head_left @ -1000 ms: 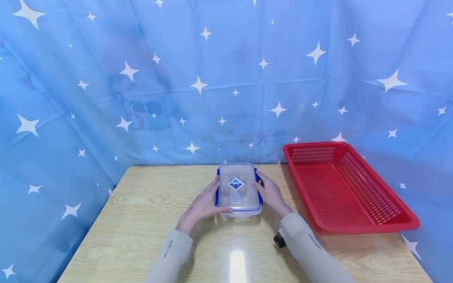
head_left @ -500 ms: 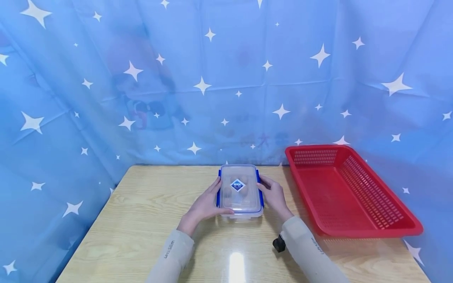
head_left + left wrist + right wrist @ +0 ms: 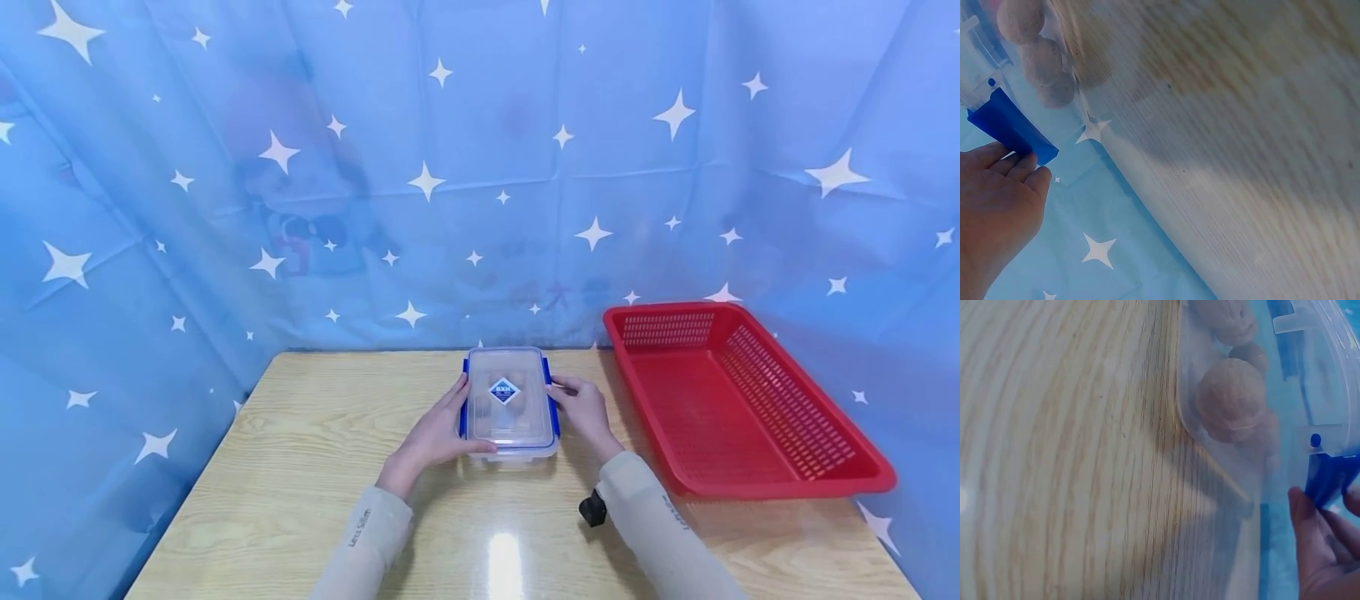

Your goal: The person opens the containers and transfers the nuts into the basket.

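Observation:
A clear lidded food container (image 3: 510, 425) with blue side clips and a blue diamond label stands near the table's back edge. Round brown things that look like walnuts (image 3: 1232, 400) lie inside it. My left hand (image 3: 431, 429) holds the container's left front corner, its thumb along the front of the lid. In the left wrist view its fingertips are at a left blue clip (image 3: 1013, 128). On the other side, my right hand (image 3: 585, 415) pinches a right blue clip (image 3: 1329, 478) between thumb and fingers. The lid lies on the container.
A red plastic basket (image 3: 701, 417) with slotted walls stands to the right of my right forearm. The wooden table (image 3: 300, 450) ends at the back by a blue curtain (image 3: 480, 167) with white stars. A small black object (image 3: 592, 508) sits at my right wrist.
My right thumb has shifted off the lid's right edge toward the clip, and the right fingers are more bent. The left hand and the container hardly move; the view shifts slightly.

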